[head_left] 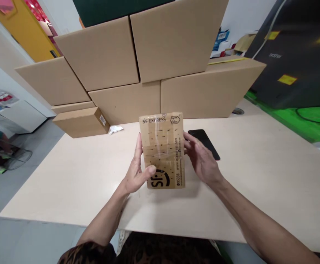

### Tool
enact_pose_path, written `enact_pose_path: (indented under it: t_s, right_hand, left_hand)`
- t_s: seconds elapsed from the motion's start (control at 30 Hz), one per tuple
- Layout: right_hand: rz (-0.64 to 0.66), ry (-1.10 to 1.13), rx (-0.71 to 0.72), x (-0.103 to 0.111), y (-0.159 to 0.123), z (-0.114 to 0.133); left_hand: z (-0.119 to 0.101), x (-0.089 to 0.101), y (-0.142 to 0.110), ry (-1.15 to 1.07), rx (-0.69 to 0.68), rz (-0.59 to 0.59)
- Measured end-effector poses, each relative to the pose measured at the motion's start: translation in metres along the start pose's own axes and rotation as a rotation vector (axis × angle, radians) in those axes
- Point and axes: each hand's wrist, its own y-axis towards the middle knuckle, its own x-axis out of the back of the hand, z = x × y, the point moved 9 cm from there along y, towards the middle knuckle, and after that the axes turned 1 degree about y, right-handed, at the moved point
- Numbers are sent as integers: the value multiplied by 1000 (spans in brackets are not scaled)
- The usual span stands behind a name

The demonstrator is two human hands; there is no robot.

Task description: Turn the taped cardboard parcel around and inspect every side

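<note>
A small taped cardboard box (164,150) printed "SF EXPRESS" is held up over the table in front of me. Along its left side my left hand (139,170) grips it, the thumb lying on the printed face near the lower left corner. My right hand (204,161) is at the box's right side with fingers bent; their tips go behind the edge, so the contact is partly hidden. Just beyond the right hand a black phone (205,143) lies flat on the table.
Large cardboard boxes (176,44) are stacked along the table's (259,176) far side. A long brown carton (80,123) lies at the back left beside a crumpled white scrap (116,129). A dark case (300,62) stands on green material at the right. A person's leg (4,143) shows far left.
</note>
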Motion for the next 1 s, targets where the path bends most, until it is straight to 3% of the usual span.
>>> enact_pose_path:
  t_s: [0.17, 0.33, 0.5, 0.67, 0.77, 0.9, 1.0]
  right_hand:
    - [31, 66, -102, -10, 0, -19]
    - [111, 42, -83, -13, -4, -20]
    - [150, 57, -33, -15, -5, -16]
    - [180, -31, -10, -23, -9, -9]
    - [182, -92, -11, -20, -11, -8]
    - [147, -120, 7, -10, -13, -8]
    - [106, -91, -28, -7, -11, -14]
  left_hand:
    - [19, -2, 7, -121, 70, -43]
    - [29, 8, 9, -204, 37, -47]
    - [13, 10, 6, 31, 1, 35]
    - [-12, 5, -1, 299, -73, 11]
    - [-8, 15, 0, 168, 60, -74]
    - [19, 22, 4, -348, 380, -171]
    - [35, 18, 6, -561, 540, -212]
